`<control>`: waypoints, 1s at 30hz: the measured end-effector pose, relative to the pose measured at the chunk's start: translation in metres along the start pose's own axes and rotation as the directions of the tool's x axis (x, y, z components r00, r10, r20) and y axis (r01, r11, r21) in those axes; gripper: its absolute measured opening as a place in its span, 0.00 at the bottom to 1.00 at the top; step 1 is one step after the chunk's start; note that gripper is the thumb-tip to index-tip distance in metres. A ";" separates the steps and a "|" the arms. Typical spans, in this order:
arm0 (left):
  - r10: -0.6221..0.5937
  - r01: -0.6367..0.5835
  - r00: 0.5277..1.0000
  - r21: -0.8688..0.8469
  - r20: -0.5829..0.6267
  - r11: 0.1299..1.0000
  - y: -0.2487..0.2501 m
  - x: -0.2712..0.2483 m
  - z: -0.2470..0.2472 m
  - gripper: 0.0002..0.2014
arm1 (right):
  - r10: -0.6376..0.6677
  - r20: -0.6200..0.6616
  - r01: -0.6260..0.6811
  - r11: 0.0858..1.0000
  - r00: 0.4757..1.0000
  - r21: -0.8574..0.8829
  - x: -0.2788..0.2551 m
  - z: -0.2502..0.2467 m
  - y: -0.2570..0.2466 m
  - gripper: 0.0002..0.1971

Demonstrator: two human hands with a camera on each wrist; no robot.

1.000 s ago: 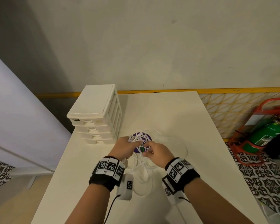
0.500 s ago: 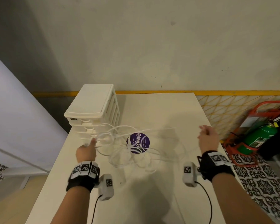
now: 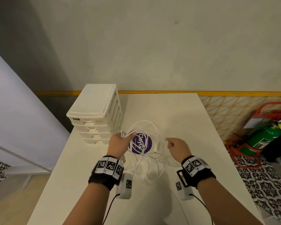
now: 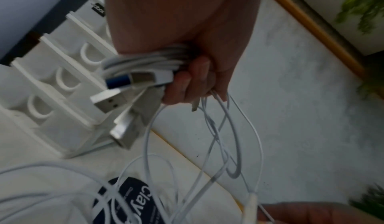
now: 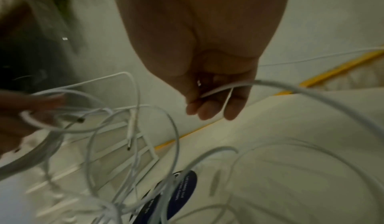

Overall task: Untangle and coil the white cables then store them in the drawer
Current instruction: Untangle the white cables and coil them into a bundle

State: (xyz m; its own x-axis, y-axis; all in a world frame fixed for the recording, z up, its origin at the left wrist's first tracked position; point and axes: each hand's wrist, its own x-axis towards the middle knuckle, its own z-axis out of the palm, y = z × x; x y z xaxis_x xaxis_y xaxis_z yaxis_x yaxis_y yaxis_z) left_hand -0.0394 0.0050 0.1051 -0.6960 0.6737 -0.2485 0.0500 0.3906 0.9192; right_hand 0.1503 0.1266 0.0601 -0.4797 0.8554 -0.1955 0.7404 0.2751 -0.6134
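Head view, left hand (image 3: 118,143) gripping bundled white cables (image 4: 145,61), right hand (image 3: 177,147) beside it pinching one strand, drawers (image 3: 96,117) beyond left hand

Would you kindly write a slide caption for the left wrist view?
Left hand grips bundled white cables with USB plugs beside the drawer unit.

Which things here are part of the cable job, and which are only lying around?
Part of the job:
- white cables, held by the left hand and right hand
- drawer unit, all drawers shut

Just lying about:
- purple round sticker on the table
- green fire extinguisher on the floor
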 end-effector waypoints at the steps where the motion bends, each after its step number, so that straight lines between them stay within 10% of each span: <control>1: 0.008 -0.008 1.000 0.002 0.015 1.000 0.003 -0.002 0.000 0.19 | -0.049 0.019 0.049 0.999 0.999 0.015 -0.002 0.002 -0.005 0.19; 11: 0.208 -0.198 0.971 0.092 -0.119 0.976 0.033 -0.005 -0.025 0.34 | -0.485 -0.185 0.517 0.822 0.855 0.239 -0.022 -0.016 -0.056 0.22; 17: 0.284 -0.295 0.955 0.324 0.084 0.899 0.043 -0.020 -0.031 0.27 | -0.292 -0.275 0.302 0.953 0.916 -0.008 -0.010 -0.022 -0.067 0.24; 20: 0.239 -0.280 0.948 0.191 0.210 0.941 0.048 -0.030 -0.021 0.18 | -0.528 -0.234 0.565 0.814 0.816 0.133 -0.023 -0.026 -0.080 0.29; 23: 0.208 -0.209 0.928 -0.031 0.310 0.977 0.053 -0.032 -0.017 0.20 | -0.529 0.067 0.502 0.832 0.846 0.237 -0.025 -0.013 -0.081 0.43; 27: 0.232 -0.107 0.905 -0.336 0.358 0.936 0.063 -0.028 -0.026 0.21 | -0.369 0.086 0.341 0.910 0.925 0.237 -0.019 -0.002 -0.053 0.10; 30: 0.238 -0.070 0.906 -0.432 0.349 0.899 0.065 -0.028 -0.032 0.21 | -0.349 0.043 0.334 0.920 0.936 0.207 -0.011 -0.015 -0.041 0.15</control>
State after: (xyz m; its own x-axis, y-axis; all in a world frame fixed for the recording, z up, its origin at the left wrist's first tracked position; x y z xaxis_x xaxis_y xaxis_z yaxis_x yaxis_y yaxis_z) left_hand -0.0402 -0.0086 0.1814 -0.3689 0.9226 -0.1127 -0.2155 0.0330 0.9759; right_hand 0.1322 0.1123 0.0987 -0.7277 0.6858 -0.0013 0.4232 0.4476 -0.7878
